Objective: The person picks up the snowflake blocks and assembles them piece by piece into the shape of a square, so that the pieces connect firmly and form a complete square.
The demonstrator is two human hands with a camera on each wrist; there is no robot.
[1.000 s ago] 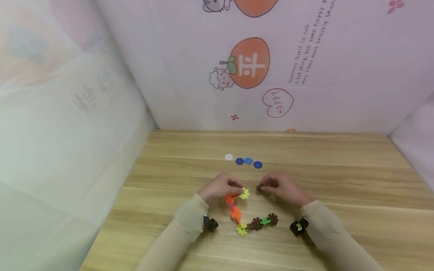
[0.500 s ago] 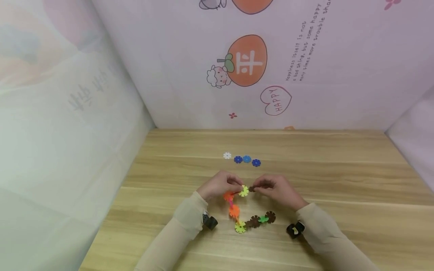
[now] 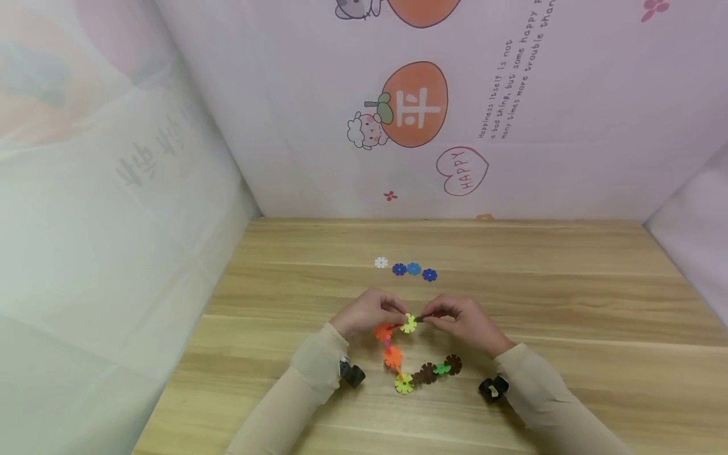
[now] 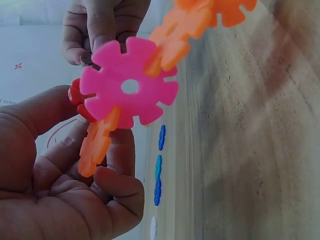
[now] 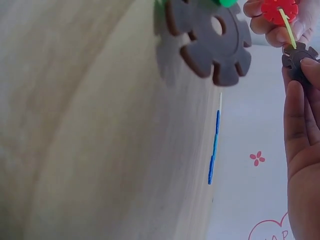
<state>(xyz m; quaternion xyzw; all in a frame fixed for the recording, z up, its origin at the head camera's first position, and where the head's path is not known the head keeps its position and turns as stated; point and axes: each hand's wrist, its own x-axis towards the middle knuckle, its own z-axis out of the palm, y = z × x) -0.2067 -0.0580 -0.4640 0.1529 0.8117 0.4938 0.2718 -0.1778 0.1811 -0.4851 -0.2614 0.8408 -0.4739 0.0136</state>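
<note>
Broadly, reading from left to right, I find the left hand (image 3: pixel 370 314) with its thumb and fingertips clamped on the red disc (image 5: pixel 280 11) of a chain (image 3: pixel 393 357) of slotted discs, which bends over the middle of the table surface (image 3: pixel 239 278), somewhat nearer its left edge than its right. Toward the far edge lies a loose row: a white disc (image 3: pixel 381 262), a dark blue disc (image 3: pixel 399 269), a light blue disc (image 3: pixel 414 269) and a second dark blue disc (image 3: pixel 429 275). Between the hands, the yellow disc (image 3: pixel 408 323), joined to the red one, meets a loose brown disc (image 5: pixel 294 62) at the rim; whether their slots are engaged I cannot tell. The right hand (image 3: pixel 469 322) pinches this brown disc between thumb and fingers. I judge the discs light, stiff, rather slippery plastic, hard to break, though the chain may twist or part at its joints; I would grip flat faces close behind the joining slot, leaving that slot uncovered.
</note>
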